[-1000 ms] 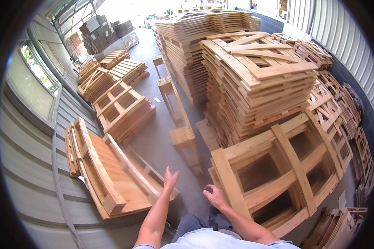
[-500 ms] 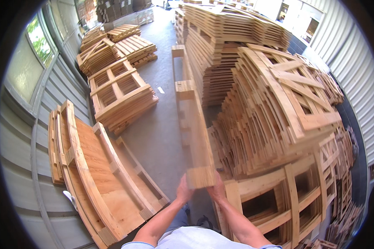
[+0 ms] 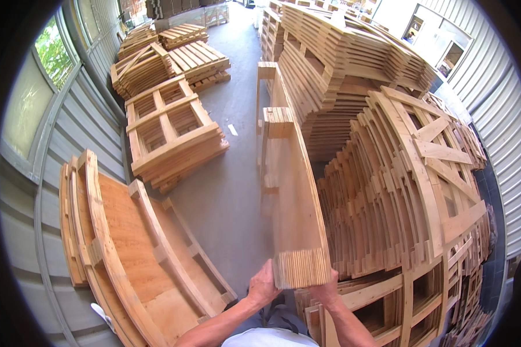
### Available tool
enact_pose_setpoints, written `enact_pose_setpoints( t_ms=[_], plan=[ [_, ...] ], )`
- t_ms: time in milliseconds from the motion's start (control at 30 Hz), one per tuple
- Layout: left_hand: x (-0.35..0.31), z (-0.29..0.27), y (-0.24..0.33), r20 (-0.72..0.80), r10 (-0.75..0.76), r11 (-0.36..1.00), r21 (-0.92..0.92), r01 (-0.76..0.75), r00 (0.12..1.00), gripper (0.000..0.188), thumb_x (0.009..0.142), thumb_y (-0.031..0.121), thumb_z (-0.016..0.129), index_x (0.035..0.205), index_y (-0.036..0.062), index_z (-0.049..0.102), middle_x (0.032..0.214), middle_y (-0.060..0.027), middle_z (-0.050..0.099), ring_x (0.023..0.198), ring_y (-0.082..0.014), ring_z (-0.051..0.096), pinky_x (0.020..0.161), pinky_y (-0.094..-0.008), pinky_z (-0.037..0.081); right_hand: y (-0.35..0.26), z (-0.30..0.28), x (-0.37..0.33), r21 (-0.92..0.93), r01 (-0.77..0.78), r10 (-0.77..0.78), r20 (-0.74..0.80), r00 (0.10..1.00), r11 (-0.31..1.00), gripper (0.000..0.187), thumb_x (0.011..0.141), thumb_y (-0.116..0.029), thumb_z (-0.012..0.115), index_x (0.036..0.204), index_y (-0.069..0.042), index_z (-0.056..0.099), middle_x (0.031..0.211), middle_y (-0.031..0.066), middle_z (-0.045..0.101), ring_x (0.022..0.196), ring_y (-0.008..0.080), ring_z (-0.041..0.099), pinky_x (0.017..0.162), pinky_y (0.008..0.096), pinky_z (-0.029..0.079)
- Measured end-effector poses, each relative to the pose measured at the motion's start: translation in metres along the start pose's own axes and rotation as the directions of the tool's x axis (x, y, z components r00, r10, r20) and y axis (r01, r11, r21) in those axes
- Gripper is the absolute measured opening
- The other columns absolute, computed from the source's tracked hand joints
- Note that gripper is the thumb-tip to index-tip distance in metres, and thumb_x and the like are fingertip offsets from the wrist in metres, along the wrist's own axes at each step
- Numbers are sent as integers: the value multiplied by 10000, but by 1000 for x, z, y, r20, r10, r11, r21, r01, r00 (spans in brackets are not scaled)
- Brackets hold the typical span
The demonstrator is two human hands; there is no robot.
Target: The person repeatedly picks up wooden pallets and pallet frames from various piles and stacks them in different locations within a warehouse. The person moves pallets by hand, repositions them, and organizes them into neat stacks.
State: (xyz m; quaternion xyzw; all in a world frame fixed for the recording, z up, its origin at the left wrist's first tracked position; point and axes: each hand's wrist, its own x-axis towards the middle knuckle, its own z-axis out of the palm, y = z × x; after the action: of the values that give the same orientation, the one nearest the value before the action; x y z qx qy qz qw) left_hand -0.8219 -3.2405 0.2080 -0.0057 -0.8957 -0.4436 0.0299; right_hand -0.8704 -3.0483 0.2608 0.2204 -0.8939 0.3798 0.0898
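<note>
I've got the wooden pallet (image 3: 300,208) on edge btwn my hands, its near end close to me and the length running off toward 12 o'clock. L hand (image 3: 261,287) is closed in against the near end block (image 3: 300,268) at its 8 o'clock side, R hand (image 3: 327,289) opposite at abt 4, so I'm pinching the end btwn the two; can't tell how far my fingers wrap under. Far end: can't tell if it's on the floor (image 3: 226,191).

Looks stiff, prob. heavy-ish & front-loaded, w/ all that length beyond my grip, so I'd expect it to tip or twist. Raw wood shld give OK friction, not slippery; splinters likelier than breakage. Best hold, I'd say: low on the solid block, palms flat, not the thin panel edge. Tight approx. 1 o'clock, where stacked frames (image 3: 382,191) stand near; plywood-faced pallet (image 3: 130,231) sits at 10.
</note>
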Motion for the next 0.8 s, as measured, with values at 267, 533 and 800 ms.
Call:
enact_pose_setpoints(
  t_ms=[267,533,800],
  plan=[
    [142,-82,41,-180,-87,994,-76,75,980,893,780,398,782,1414,-49,339,1228,-243,590,1110,-367,603,916,-422,499,-29,-38,202,-202,11,-12,-1,1000,979,231,732,-200,716,907,-62,654,867,159,667,790,363,664,662,431,547],
    [157,-41,-14,-155,-98,978,-200,66,983,904,831,303,751,1471,-59,224,1400,-250,431,1297,-331,449,1069,-404,381,-35,-51,361,-120,-5,-17,-177,984,993,284,792,-272,658,889,-7,631,870,204,654,834,409,630,722,486,513],
    [227,-11,-59,-162,-210,936,-319,150,964,711,867,262,675,1433,1,335,1297,-199,521,1193,-323,526,1011,-402,416,-49,-62,497,-121,-169,157,-102,982,978,494,817,-425,581,920,49,677,943,261,683,901,407,672,828,462,524]
  ],
)
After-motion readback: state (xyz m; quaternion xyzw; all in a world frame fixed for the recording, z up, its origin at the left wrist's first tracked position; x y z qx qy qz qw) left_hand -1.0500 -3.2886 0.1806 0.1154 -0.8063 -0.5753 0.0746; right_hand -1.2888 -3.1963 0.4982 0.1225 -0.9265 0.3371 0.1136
